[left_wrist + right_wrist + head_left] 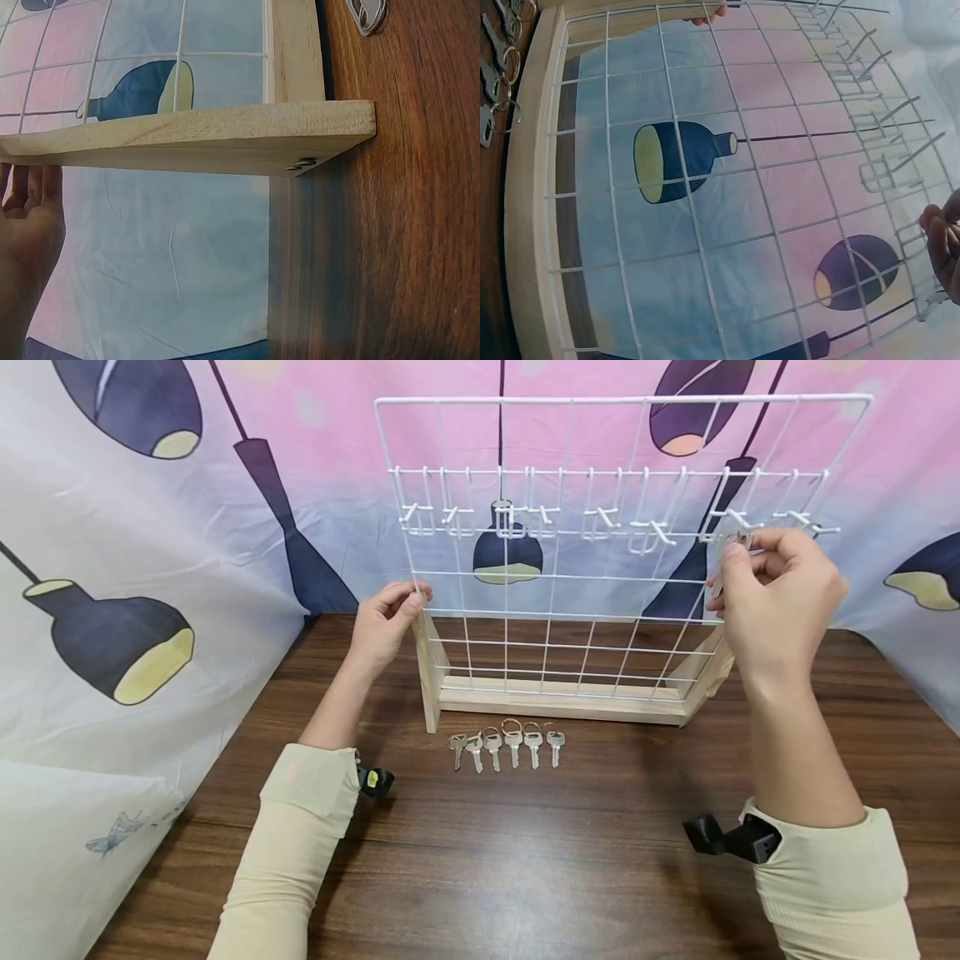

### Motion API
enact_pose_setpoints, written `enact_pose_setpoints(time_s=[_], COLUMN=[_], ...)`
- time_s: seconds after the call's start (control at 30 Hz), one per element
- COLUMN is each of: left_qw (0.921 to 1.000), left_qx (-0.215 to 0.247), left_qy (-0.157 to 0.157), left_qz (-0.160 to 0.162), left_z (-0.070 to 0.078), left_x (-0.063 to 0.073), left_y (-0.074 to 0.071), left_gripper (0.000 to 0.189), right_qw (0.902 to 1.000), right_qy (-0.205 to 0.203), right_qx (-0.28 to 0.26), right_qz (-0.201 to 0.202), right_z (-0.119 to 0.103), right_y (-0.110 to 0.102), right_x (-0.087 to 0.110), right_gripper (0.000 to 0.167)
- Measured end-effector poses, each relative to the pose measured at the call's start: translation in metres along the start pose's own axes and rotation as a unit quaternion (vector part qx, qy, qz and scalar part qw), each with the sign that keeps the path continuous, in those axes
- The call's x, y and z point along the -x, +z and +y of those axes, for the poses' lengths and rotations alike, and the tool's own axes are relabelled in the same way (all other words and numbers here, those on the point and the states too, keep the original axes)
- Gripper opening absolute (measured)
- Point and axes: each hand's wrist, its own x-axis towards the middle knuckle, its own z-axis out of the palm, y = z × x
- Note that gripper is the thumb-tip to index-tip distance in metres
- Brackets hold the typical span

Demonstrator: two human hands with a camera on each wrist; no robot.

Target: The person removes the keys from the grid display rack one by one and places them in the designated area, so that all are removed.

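A white wire grid rack [551, 575] stands upright in a wooden base [558, 700]. My left hand [386, 625] grips the rack's left edge, thumb in front; in the left wrist view the fingers of that hand [31, 225] lie against the wooden side post [225, 135]. High on the rack's right side, my right hand [783, 593] pinches a key [717, 585] by its ring, right at a white hook [735, 518]. Most of this key is hidden by the fingers. The right wrist view shows only the fingertips of that hand [941, 244] beside the grid.
Several silver keys with rings [513, 739] lie in a row on the brown wooden table [525, 860], just in front of the base. More white hooks [540, 517] hang along the rack's upper bar. Behind stands a curtain [247, 543] printed with lamps.
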Motion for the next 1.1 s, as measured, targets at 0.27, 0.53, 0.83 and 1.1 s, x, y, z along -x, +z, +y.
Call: enact_pose_setpoints(time_s=[0.27,0.53,0.83,1.1], left_qw=[1.0000,1.0000,1.0000,1.0000], left_qx=[0.006,0.003,0.001,0.006], left_qy=[0.003,0.009,0.001,-0.001], left_qz=[0.001,-0.001,-0.002,-0.002], left_z=[0.001,0.000,0.001,0.001], left_x=[0.001,-0.001,-0.001,0.000], left_y=[0.000,-0.001,0.000,0.000], left_gripper=[0.020,0.019,0.019,0.018], right_qw=[0.9998,0.9995,0.9978,0.9965], right_qy=[-0.013,-0.027,-0.065,-0.063], right_qx=[0.015,0.005,0.004,-0.024], right_qz=[0.002,0.018,0.006,-0.050], right_z=[-0.009,-0.014,-0.017,-0.007], right_y=[-0.004,-0.009,-0.010,-0.006], right_x=[0.004,0.008,0.017,0.032], right_gripper=[0.011,0.009,0.008,0.005])
